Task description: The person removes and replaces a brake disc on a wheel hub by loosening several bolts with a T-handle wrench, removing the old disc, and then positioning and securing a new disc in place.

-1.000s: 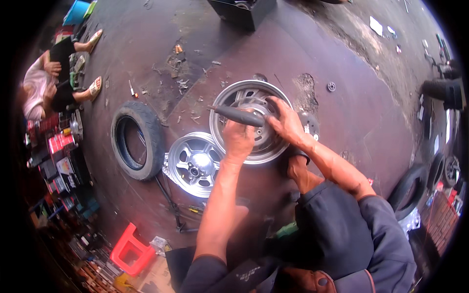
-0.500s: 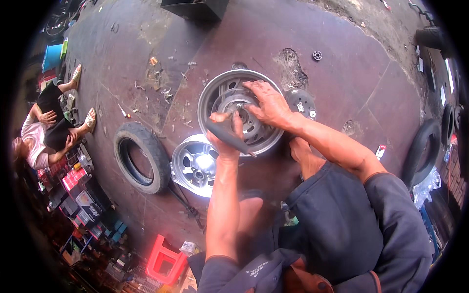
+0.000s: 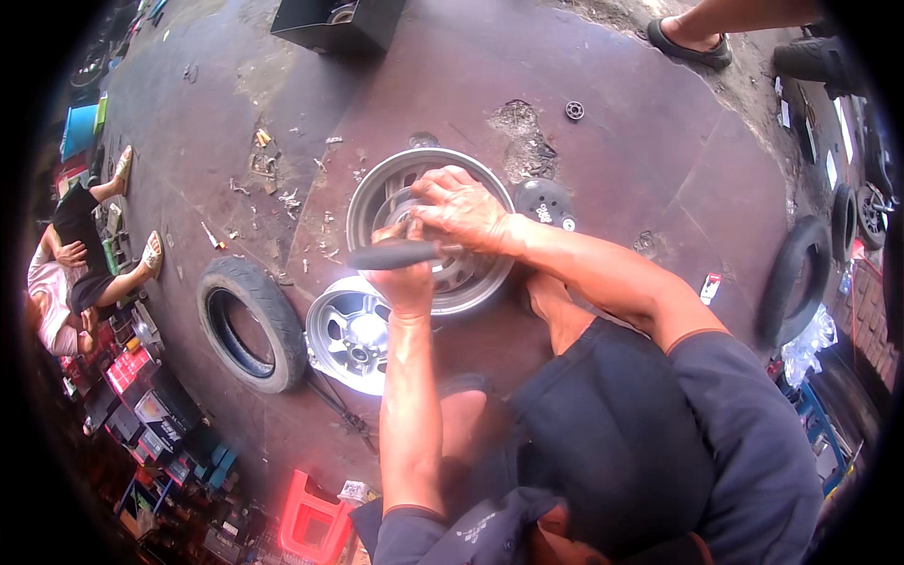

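On the ground in front of me lies a silver wheel rim (image 3: 370, 196). My left hand (image 3: 405, 282) is closed round a tool with a thick dark handle (image 3: 394, 255), held over the rim; its working end is hidden, so its kind does not show. My right hand (image 3: 463, 212) reaches over the rim's hub with curled fingers close to the left fingertips. What those fingers pinch, if anything, is hidden. A shinier silver rim (image 3: 367, 330) lies just left of my left wrist, and a black round part (image 3: 543, 201) rests against the first rim's right side.
A worn tire (image 3: 282, 330) lies left of the rims. A red stool (image 3: 315, 518) stands at lower left, a black box (image 3: 330, 33) at the top. Someone sits at far left (image 3: 61, 282); another person's sandalled foot (image 3: 692, 42) is at upper right. A tire (image 3: 796, 282) stands right.
My view has shifted, and a person's foot has come in at upper right. The dark handle has swung from slanting to nearly level. My right fingers have drawn in toward the left hand.
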A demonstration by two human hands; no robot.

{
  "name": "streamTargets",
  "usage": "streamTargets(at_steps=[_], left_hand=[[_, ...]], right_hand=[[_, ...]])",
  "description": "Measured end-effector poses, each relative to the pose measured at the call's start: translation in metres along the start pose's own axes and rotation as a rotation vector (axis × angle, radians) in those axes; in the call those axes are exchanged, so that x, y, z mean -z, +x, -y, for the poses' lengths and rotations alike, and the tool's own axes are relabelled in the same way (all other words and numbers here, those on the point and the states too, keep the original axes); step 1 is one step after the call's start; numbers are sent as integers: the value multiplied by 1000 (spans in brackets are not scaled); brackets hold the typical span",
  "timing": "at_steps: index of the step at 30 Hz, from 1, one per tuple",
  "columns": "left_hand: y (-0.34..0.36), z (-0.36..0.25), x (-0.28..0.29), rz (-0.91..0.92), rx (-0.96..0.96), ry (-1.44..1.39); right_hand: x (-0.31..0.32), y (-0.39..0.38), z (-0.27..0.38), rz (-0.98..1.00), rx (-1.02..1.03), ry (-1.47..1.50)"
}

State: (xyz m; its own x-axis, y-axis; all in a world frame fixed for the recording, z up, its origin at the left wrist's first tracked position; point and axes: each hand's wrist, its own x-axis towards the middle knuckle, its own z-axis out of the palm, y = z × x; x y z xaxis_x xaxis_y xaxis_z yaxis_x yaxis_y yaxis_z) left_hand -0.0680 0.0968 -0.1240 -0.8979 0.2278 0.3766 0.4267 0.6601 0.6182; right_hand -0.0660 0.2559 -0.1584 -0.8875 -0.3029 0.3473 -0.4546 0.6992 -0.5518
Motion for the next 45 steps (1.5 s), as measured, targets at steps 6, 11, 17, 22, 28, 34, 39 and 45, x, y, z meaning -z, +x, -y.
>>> streamTargets(at_steps=[6,11,17,22,28,34,39,45], left_hand=[[5,-5,0,54,34,-27],[7,-15,19,294,16,-203],[-3,-2,11,58,-16,7],[-5,4,5,-34,100,13],[6,-11,18,100,59,-78],[2,-8,1,-95,125,-109],[8,-3,3,-80,36,179],[4,-29,34,-201,272,-120]], right_hand=[[-9,0,-4,-71,-17,28],[-10,1,-8,-44,55,59],[-4,1,0,-38,1,97],[2,2,3,-6,-47,30],[-2,2,-1,61,27,-26],[-1,-1,2,47,35,43],[-2,1,5,27,-22,64],[-3,6,6,21,-2,14]])
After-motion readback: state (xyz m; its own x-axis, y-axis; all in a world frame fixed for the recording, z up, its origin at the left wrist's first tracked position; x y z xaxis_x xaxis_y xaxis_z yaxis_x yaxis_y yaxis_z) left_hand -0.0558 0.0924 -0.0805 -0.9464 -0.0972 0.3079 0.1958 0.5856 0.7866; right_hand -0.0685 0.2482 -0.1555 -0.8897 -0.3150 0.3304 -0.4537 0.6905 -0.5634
